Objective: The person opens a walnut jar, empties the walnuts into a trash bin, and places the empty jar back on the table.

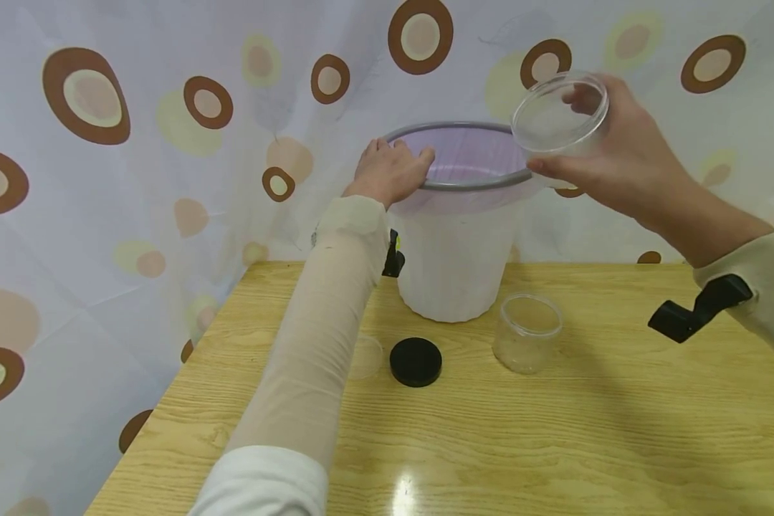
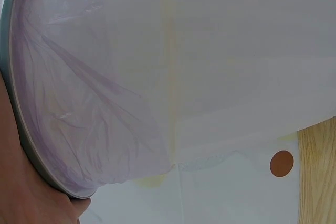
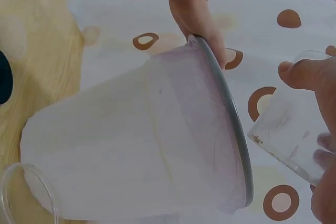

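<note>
My left hand [image 1: 390,170] grips the grey rim ring [image 1: 474,185] of a white trash can [image 1: 454,251] at its left side, fingers curled over the edge. A thin purple trash bag [image 2: 89,114] lines the can and folds down outside under the ring. In my right hand [image 1: 632,158] is a clear plastic jar [image 1: 557,143], held without a lid, just right of the can's rim and tilted, its mouth towards me in the head view. Small brown bits cling in a bottom corner of this jar [image 3: 286,135] in the right wrist view.
A second clear jar [image 1: 527,344] stands uncovered on the wooden table [image 1: 555,444], right of the can's foot. In front of the can lie a black lid [image 1: 416,362] and a clear disc [image 1: 366,357], partly behind my left sleeve. A patterned curtain [image 1: 335,43] hangs behind.
</note>
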A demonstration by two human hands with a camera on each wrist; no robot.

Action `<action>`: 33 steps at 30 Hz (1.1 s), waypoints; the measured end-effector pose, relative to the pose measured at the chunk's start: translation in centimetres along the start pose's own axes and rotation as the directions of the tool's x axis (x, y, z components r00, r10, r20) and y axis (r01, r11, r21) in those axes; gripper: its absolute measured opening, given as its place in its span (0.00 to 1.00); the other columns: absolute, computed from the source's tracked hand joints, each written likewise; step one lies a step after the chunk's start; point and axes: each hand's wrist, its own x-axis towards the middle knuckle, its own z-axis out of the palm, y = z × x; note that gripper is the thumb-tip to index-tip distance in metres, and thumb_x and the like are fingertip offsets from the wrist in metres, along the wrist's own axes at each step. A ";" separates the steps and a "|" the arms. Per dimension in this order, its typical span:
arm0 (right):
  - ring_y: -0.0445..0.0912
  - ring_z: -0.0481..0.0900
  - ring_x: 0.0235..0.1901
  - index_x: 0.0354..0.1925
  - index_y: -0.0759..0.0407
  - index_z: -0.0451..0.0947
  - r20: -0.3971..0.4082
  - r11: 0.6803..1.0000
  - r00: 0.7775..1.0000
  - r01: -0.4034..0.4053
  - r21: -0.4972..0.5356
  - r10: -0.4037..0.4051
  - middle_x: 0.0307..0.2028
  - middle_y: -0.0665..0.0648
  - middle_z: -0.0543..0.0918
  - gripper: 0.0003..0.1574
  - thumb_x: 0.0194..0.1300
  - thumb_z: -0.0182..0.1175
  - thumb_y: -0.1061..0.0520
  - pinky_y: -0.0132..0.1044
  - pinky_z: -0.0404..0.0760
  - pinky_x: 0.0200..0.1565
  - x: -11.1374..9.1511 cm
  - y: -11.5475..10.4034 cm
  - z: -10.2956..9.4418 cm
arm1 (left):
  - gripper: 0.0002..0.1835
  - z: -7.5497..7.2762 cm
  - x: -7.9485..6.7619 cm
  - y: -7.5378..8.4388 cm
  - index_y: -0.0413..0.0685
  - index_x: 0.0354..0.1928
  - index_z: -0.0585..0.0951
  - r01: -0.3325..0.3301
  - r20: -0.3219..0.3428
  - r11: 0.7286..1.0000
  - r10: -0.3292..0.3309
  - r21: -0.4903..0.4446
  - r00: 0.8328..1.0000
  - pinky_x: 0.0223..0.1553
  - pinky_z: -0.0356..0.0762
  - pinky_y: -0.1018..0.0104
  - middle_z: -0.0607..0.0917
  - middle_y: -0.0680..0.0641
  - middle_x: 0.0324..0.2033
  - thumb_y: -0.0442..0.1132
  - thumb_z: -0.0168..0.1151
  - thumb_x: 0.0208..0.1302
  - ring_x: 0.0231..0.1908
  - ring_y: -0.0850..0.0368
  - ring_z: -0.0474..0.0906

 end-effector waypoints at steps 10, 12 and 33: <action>0.43 0.64 0.55 0.64 0.43 0.55 0.041 0.998 0.999 0.016 0.063 -0.019 0.61 0.52 0.65 0.52 0.46 0.72 0.51 0.29 0.62 0.53 -2.8 0.3 1.2 | 0.42 -0.1 -0.2 -0.4 0.43 0.70 0.52 -0.017 -0.009 1.000 0.017 0.007 1.000 0.69 0.38 0.61 0.52 0.44 0.70 0.66 0.18 0.65 0.70 0.49 0.42; 0.43 0.64 0.53 0.64 0.44 0.55 0.048 0.997 0.998 0.024 0.074 -0.028 0.60 0.52 0.63 0.52 0.46 0.72 0.51 0.24 0.63 0.51 -3.4 0.4 1.4 | 0.42 0.0 -0.2 -0.4 0.43 0.70 0.52 -0.018 -0.007 1.000 0.018 0.006 1.000 0.69 0.38 0.61 0.52 0.44 0.70 0.65 0.18 0.65 0.70 0.49 0.42; 0.53 0.61 0.63 0.65 0.42 0.57 0.225 0.973 0.971 0.025 0.228 -0.077 0.61 0.53 0.68 0.48 0.50 0.69 0.56 0.46 0.62 0.59 -8.6 2.0 4.3 | 0.41 0.0 0.0 0.0 0.43 0.70 0.52 -0.017 -0.018 1.000 0.017 0.025 1.000 0.69 0.39 0.61 0.53 0.43 0.69 0.64 0.17 0.65 0.70 0.49 0.43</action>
